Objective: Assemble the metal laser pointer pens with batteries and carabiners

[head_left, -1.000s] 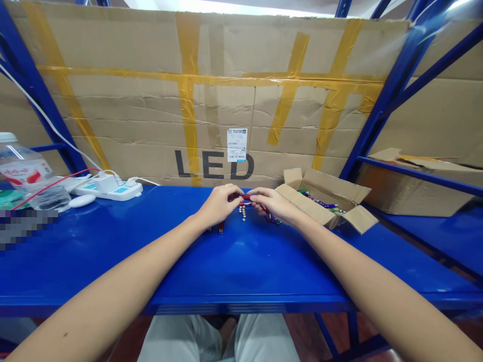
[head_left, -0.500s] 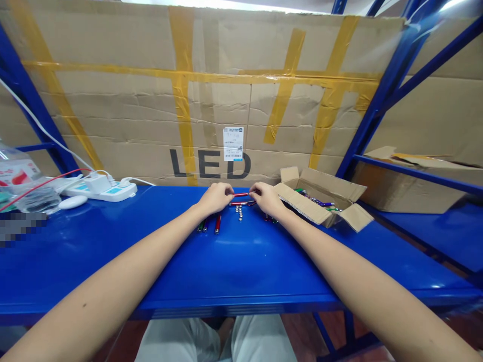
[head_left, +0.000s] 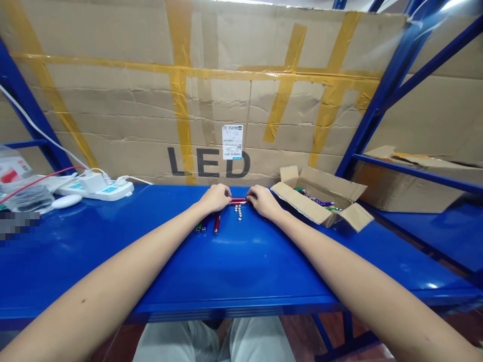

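My left hand [head_left: 216,197] pinches the left end of a slim red pen-shaped tube [head_left: 238,199]. At its right end are the closed fingertips of my right hand [head_left: 263,201]. Just in front of this tube, another red tube [head_left: 237,203] lies crosswise on the blue table. Several small silver discs that look like button cells [head_left: 239,213] sit below it in short rows. Near my left wrist lie a red tube [head_left: 217,224], a dark blue one [head_left: 204,227] and a green one [head_left: 198,228], partly hidden by the forearm.
An open cardboard box [head_left: 302,203] holding several coloured pen-shaped items stands right of my right hand. On the left are a white power strip [head_left: 116,191], a white oval object [head_left: 67,201] and a plastic bottle [head_left: 18,181]. A large carton [head_left: 132,120] rises behind the table.
The held red tube has come down slightly, close to the tube lying on the table. My right hand has shifted a little left and lower; the view has tilted slightly.
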